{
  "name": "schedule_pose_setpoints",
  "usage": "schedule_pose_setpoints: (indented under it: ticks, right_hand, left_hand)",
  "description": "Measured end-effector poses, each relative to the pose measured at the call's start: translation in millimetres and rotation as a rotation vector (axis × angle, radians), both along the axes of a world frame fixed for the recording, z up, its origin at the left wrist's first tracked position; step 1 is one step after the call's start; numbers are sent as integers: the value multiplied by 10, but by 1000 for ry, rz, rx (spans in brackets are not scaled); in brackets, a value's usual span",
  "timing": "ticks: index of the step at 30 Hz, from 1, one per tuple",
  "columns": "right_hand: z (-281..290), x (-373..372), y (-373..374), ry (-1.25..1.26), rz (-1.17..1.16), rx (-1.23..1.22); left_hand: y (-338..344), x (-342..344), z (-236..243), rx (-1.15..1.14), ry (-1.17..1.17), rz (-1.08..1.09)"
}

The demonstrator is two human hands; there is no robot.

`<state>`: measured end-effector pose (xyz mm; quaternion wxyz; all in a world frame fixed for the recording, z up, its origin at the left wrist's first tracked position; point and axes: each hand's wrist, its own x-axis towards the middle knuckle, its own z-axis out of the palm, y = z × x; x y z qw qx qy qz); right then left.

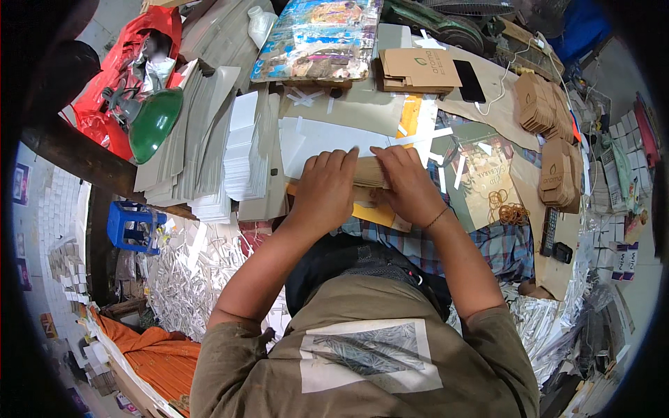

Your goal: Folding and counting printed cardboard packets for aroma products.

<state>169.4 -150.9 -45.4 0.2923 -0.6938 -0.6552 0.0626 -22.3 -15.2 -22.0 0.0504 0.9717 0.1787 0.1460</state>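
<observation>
Between my two hands is a small stack of flat brown cardboard pieces [370, 173], close to the table's near edge. My left hand [326, 187] presses the stack's left end with its fingers together. Around the right end, my right hand [410, 187] has its fingers closed, with the thumb side hidden. A white sheet [334, 143] lies under and beyond the stack, and a yellow-orange sheet [374, 213] shows below it. Farther off sits a pile of folded brown cardboard boxes [418, 67]. More brown box stacks [546, 106] stand on the right.
Left of my hands are white card stacks [242, 157] and grey cardboard sheets [191, 139], with a green lampshade [157, 124] beyond. A paint-stained board [317, 42] lies at the back. On the right are a phone [469, 82], rubber bands [511, 211] and a remote [549, 231]. Paper strips [178, 289] cover the floor.
</observation>
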Motion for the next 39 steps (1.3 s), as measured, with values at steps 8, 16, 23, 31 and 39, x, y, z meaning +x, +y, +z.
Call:
schedule_pose_setpoints:
  ticks: [8, 16, 23, 31, 39]
  right_hand:
    - [422, 195, 8, 716, 111, -227]
    - [884, 214, -93, 875, 116, 293]
    - [1071, -53, -302, 288, 169, 438]
    - [1148, -98, -431, 275, 195, 453]
    - [1250, -119, -416, 120, 192, 434]
  left_hand:
    - [292, 54, -12, -217, -119, -143]
    - [399, 72, -577, -2292, -847, -472]
    - [-137, 127, -141, -984, -626, -348]
    - [-307, 3, 201, -280, -325, -253]
    - [-323, -53, 215, -31, -149, -144]
